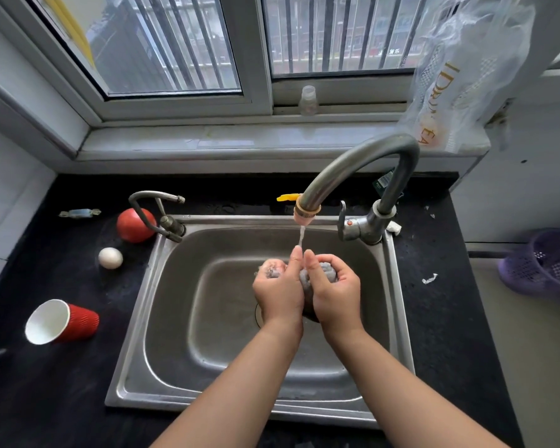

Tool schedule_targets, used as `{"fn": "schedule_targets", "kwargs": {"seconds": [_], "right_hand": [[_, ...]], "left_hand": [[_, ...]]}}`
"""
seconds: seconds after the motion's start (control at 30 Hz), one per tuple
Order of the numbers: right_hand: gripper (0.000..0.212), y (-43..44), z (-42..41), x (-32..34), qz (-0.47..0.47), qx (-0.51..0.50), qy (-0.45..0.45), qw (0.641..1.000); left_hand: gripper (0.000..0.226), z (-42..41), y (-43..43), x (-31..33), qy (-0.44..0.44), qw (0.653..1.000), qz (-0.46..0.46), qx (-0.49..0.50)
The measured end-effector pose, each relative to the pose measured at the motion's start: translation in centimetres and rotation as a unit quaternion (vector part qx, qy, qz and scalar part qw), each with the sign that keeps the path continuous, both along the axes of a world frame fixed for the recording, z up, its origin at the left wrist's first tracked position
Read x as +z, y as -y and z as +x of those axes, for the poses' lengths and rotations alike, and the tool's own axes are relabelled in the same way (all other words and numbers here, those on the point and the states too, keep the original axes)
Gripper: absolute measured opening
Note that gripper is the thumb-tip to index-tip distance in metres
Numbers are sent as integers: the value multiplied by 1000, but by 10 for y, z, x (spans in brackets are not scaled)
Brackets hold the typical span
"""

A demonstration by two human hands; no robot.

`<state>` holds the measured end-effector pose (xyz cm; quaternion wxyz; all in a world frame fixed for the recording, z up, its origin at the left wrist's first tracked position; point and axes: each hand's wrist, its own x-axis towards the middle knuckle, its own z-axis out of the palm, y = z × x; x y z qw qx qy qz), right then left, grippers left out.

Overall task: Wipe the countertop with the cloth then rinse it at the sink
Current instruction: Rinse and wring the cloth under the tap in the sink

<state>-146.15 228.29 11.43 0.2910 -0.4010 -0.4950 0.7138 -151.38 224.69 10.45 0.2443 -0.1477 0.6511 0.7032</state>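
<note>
A small grey cloth [326,272] is bunched up between both my hands over the middle of the steel sink [162,318]. My left hand [278,291] grips its left end and my right hand [334,291] grips its right end, thumbs almost touching. A thin stream of water [301,236] falls from the curved grey faucet [353,166] onto my thumbs and the cloth. Most of the cloth is hidden inside my fists. The black countertop [62,383] surrounds the sink.
On the left counter lie a tipped red paper cup [63,321], a white egg [110,258], a red tomato [136,225] and a wrapped candy [80,213]. A second small tap [157,211] stands at the sink's left corner. A purple basket [543,260] is at the right.
</note>
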Motion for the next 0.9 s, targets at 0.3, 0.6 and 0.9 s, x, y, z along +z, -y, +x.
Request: {"fn": "schedule_targets", "kwargs": {"seconds": [0.3, 0.6, 0.9], "right_hand": [[40, 0, -10, -16, -260, -40, 90, 960], [25, -1, 1, -21, -183, 63, 40, 980], [20, 3, -3, -6, -130, -20, 5, 991]], "left_hand": [[39, 9, 7, -24, -249, 957, -108, -103], [36, 2, 10, -17, 56, 997, -40, 27], [38, 8, 3, 10, -87, 993, -77, -16]]}}
